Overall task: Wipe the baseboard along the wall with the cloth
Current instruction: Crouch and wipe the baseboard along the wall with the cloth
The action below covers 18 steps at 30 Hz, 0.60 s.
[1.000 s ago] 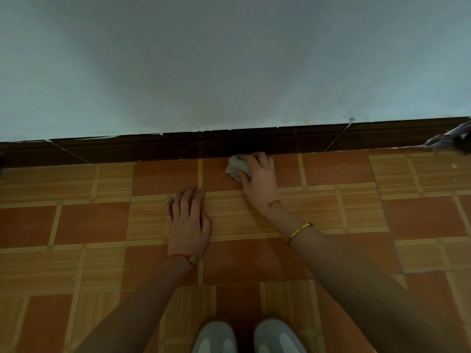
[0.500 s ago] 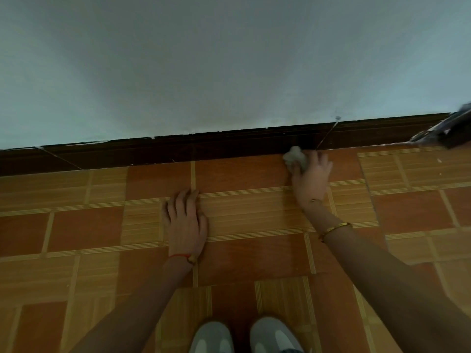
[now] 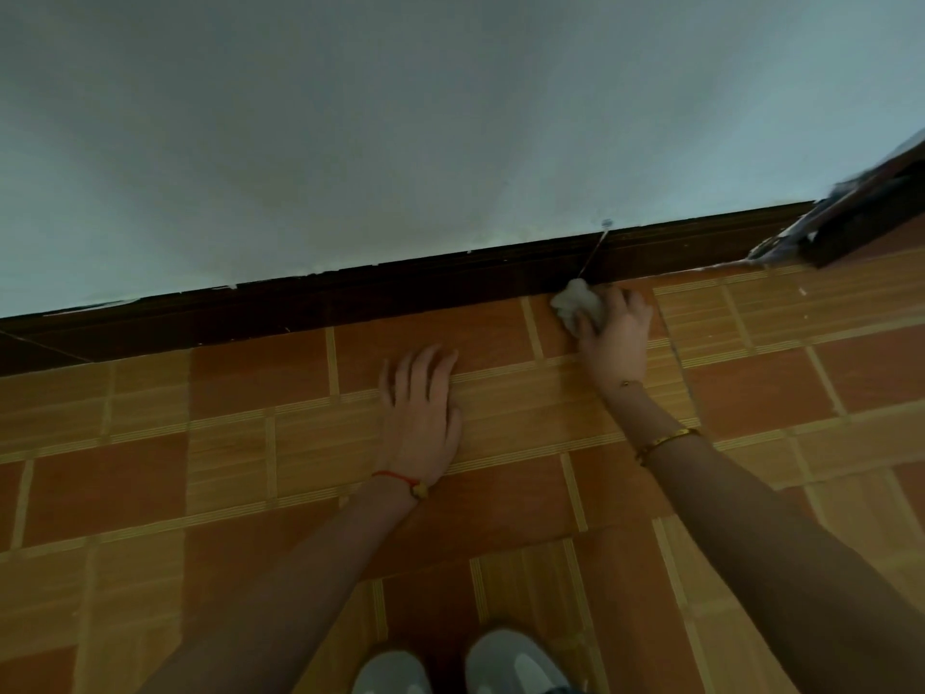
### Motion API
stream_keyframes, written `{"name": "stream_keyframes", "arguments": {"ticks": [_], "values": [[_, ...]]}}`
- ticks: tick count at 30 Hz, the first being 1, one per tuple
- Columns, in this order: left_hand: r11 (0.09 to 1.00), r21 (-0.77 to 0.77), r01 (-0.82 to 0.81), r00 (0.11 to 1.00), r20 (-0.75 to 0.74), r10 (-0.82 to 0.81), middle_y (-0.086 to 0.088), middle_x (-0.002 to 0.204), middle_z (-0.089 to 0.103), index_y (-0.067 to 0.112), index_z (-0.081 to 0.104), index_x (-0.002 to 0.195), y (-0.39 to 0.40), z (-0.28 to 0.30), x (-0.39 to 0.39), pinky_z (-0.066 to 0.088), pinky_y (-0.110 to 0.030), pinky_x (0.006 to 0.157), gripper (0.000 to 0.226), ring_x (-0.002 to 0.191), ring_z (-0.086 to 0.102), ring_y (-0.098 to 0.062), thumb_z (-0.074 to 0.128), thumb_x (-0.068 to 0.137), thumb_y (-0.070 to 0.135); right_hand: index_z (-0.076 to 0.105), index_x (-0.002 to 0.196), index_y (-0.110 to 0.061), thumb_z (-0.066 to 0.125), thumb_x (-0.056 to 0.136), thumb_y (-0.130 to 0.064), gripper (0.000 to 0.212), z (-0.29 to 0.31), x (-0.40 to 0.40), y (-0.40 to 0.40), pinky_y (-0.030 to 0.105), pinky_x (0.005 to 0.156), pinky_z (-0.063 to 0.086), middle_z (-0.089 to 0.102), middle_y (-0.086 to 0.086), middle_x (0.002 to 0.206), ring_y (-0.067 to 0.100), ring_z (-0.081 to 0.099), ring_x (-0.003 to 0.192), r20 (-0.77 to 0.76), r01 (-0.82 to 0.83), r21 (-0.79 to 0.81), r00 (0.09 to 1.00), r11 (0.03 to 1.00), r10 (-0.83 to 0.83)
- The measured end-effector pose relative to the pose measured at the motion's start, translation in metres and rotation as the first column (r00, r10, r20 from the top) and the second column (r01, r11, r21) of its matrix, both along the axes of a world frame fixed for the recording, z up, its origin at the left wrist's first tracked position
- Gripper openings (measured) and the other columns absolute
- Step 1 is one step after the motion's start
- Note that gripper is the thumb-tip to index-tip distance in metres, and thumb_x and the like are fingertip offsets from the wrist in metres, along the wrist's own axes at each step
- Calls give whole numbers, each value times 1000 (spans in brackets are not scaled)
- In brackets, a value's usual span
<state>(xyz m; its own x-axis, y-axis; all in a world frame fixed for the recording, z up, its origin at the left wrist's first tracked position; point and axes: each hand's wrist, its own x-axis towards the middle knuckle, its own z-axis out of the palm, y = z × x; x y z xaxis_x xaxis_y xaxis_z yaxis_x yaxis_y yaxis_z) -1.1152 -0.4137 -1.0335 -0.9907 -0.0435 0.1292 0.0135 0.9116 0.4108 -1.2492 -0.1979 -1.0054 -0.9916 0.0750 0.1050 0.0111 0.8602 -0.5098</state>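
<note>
A dark brown baseboard (image 3: 350, 298) runs along the foot of the pale wall, sloping up to the right. My right hand (image 3: 613, 335) grips a crumpled white cloth (image 3: 575, 302) and presses it against the foot of the baseboard, right of centre. My left hand (image 3: 420, 415) lies flat on the tiled floor, fingers spread, holding nothing. A gold bangle sits on my right wrist, a red string on my left.
The floor is orange and tan patterned tile (image 3: 200, 468). A dark door frame or furniture edge (image 3: 861, 222) stands at the far right end of the baseboard. A thin wire (image 3: 595, 250) crosses the baseboard just above the cloth. My two grey shoes (image 3: 460, 663) show at the bottom.
My right hand has slid the cloth to the right along the baseboard. My left hand has stayed flat on the floor. The view has tilted and shifted.
</note>
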Motion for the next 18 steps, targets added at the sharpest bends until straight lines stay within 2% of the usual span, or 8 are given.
{"name": "stream_keyframes", "arguments": {"ticks": [3, 7, 10, 14, 16, 18], "values": [[1000, -10, 21, 998, 52, -20, -14, 147, 45, 11, 46, 144, 10, -4, -7, 22, -63, 117, 54, 138, 37, -35, 38, 92, 24, 53, 124, -1, 59, 92, -15, 36, 1, -11, 28, 43, 95, 40, 49, 22, 125, 38, 43, 114, 25, 156, 22, 987, 988, -156], [998, -55, 24, 996, 90, -19, -14, 149, 43, 12, 46, 145, 17, -11, -7, 19, -63, 119, 54, 140, 35, -33, 35, 94, 27, 52, 126, -3, 59, 90, -11, 38, 2, -11, 14, 43, 97, 38, 47, 22, 128, 38, 42, 116, 38, 181, 29, 982, 983, -182], [998, -59, 18, 998, 67, -14, -13, 149, 43, 12, 46, 145, 17, -15, -6, 16, -61, 121, 52, 141, 36, -33, 36, 96, 28, 54, 126, -8, 59, 89, -7, 38, -1, 0, -10, 41, 95, 41, 48, 18, 126, 35, 42, 114, 41, 7, 6, 999, 1000, -8], [996, -84, 3, 999, 32, -1, -12, 148, 46, 12, 48, 144, 17, -14, -5, 17, -59, 121, 51, 140, 39, -33, 40, 96, 27, 58, 123, -12, 61, 87, -5, 36, -4, 20, -43, 29, 87, 37, 51, 13, 118, 28, 42, 106, -9, -253, 0, 967, 967, 253], [996, -90, 5, 1000, 19, -3, -12, 148, 46, 13, 49, 144, 17, -14, -5, 18, -59, 121, 50, 140, 39, -32, 41, 96, 27, 59, 120, -11, 61, 87, -4, 33, -7, 26, -48, 25, 86, 32, 51, 13, 115, 27, 42, 104, -26, -301, -20, 953, 953, 300], [997, -80, 8, 1000, 16, -7, -11, 149, 46, 13, 48, 144, 16, -14, -6, 18, -59, 120, 50, 141, 38, -32, 42, 96, 26, 59, 117, -9, 63, 87, -7, 30, -7, 28, -44, 25, 84, 35, 53, 13, 112, 26, 46, 103, -53, -232, -88, 972, 969, 228]]}}
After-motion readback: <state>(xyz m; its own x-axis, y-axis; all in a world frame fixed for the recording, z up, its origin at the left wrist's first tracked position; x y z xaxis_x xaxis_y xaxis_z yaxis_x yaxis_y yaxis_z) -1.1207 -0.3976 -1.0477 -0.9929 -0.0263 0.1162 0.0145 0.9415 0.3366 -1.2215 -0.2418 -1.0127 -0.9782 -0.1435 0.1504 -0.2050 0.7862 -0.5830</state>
